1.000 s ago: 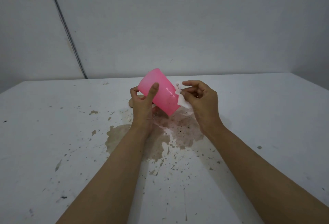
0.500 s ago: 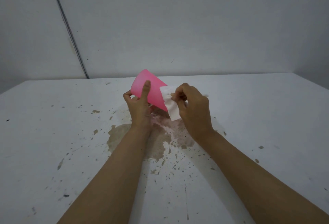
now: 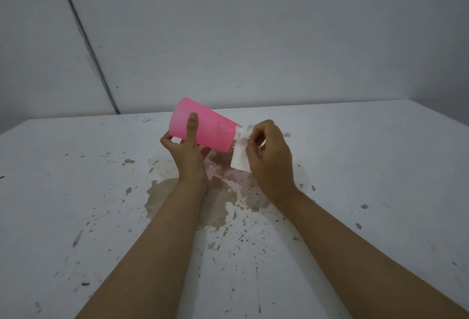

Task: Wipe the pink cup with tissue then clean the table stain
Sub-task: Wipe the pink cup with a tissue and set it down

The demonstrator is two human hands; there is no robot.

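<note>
A: Pink cup (image 3: 208,128) position and grip?

B: It is held above the white table (image 3: 380,166), tilted almost onto its side, one end toward the upper left and the other toward the right. The left hand (image 3: 189,156) is closed around it, thumb pressed flat across the near wall and fingers curled behind.

A: Right hand (image 3: 271,161) status?

B: Its fingers are pinched shut on a white tissue (image 3: 239,152). The tissue's upper part touches the cup's right end; the rest hangs down as a folded strip.

A: Cup contents?

B: The interior cannot be seen from this angle.

A: Materials and surfaces?

B: The cup is smooth, translucent pink plastic, tapered, with small dark specks on its wall. A brown stain (image 3: 220,199), irregular and blotchy, lies on the table below both hands, surrounded by scattered splatter marks.
</note>
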